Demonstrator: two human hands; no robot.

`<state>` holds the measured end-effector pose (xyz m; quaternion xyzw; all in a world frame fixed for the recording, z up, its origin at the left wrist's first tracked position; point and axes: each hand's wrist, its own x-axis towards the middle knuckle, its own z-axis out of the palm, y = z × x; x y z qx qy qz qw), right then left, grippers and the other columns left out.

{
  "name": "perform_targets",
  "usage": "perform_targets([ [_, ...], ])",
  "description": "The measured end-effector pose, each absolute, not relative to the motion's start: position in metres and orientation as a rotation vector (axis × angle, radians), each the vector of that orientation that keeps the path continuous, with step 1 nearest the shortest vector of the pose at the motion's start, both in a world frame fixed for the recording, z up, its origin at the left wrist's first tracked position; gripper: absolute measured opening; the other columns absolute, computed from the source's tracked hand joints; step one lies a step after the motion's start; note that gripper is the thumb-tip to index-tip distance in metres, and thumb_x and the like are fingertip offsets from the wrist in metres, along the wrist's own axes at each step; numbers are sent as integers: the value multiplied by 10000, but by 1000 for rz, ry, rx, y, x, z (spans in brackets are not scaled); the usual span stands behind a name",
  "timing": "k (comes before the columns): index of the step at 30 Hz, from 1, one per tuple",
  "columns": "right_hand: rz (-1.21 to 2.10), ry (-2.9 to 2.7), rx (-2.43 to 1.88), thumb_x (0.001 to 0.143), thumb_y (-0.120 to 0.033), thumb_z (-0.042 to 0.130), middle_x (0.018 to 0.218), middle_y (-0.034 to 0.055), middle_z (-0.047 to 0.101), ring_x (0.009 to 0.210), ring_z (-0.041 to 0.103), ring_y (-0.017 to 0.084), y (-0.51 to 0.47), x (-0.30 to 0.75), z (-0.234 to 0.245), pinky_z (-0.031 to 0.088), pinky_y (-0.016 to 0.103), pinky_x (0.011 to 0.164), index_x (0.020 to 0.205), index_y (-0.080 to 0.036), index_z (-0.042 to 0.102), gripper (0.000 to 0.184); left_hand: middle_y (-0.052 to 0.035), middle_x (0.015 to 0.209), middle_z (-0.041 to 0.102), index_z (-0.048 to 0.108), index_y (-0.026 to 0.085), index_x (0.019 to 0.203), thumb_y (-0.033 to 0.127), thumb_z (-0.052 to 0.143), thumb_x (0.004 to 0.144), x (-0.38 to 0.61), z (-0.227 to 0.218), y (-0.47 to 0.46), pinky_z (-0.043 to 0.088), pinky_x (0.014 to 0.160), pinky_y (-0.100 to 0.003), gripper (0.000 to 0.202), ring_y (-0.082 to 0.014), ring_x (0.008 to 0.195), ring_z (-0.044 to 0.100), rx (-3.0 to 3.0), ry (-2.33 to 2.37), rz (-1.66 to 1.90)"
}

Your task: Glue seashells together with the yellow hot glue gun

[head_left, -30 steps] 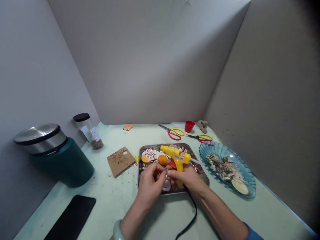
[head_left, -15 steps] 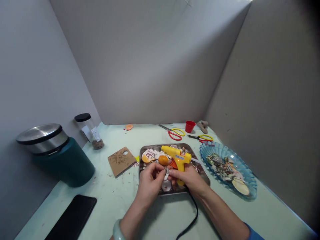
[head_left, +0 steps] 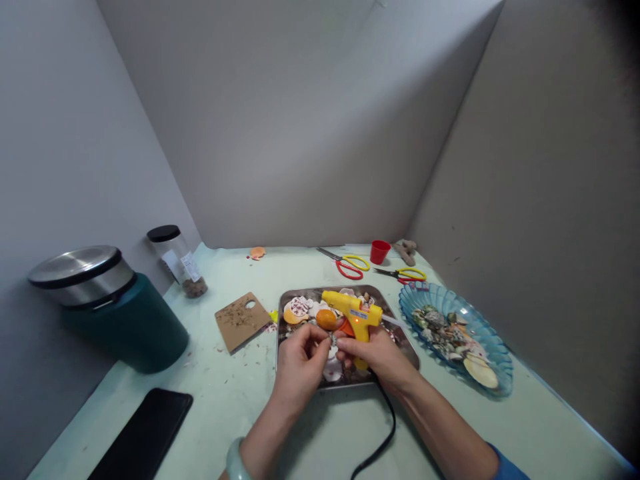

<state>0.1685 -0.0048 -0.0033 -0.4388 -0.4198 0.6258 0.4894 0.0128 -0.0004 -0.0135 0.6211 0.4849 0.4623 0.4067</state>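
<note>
My right hand (head_left: 376, 353) is wrapped round the handle of a yellow hot glue gun (head_left: 356, 315), its nozzle pointing left and a small orange light showing. A white glue stick (head_left: 393, 321) sticks out at its back. The thumb and fingertips of my left hand (head_left: 301, 360) pinch a tiny greyish piece (head_left: 333, 341), whose kind I cannot make out. My right fingertips meet it from the other side. Both hands are above a metal tray (head_left: 345, 386) of shells, among them an orange shell (head_left: 327, 319) and a speckled white shell (head_left: 300, 305).
A blue glass dish (head_left: 503, 353) of small shells stands on the right. Scissors (head_left: 353, 264), pliers (head_left: 403, 275) and a red cup (head_left: 380, 251) lie behind. Leftward are a brown board (head_left: 241, 321), a jar (head_left: 177, 260), a teal canister (head_left: 145, 327) and a black phone (head_left: 145, 437). A cord (head_left: 387, 437) trails forward.
The view has shifted very slightly. Both hands keep nearly the same pose, still holding the glue gun and the tiny piece.
</note>
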Motion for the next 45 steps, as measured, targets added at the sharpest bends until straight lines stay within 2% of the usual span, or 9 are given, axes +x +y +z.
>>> perform_targets([
  [12,1498,-1036,-1109,627,-284,789,623,-54,584,463,501,81,-2,168,-9,423,220,461,852,-177,594,317,7,631,548,570,171,682,197,537,812,14,-7,-5,359,537,-222,136,-114,550,484,1886,1268,1174],
  [30,1494,-1004,-1116,595,-292,810,648,-50,584,482,508,91,-3,167,-7,421,242,495,845,-181,602,344,2,655,543,530,182,684,157,495,837,14,-6,-8,365,559,-228,159,-121,583,500,2053,1261,1202],
  [39,1391,-1142,-1154,661,-268,757,622,-37,591,498,513,119,0,168,-20,414,259,494,808,-207,641,197,7,634,535,539,185,675,169,508,821,15,-6,-7,358,541,-228,150,-123,563,492,1988,1276,1188],
  [45,1349,-1180,-1203,679,-252,743,648,-29,610,512,527,123,0,171,-24,425,257,497,840,-205,662,187,4,641,536,531,185,671,166,506,819,14,-7,-7,359,543,-227,152,-123,565,492,1985,1269,1190],
])
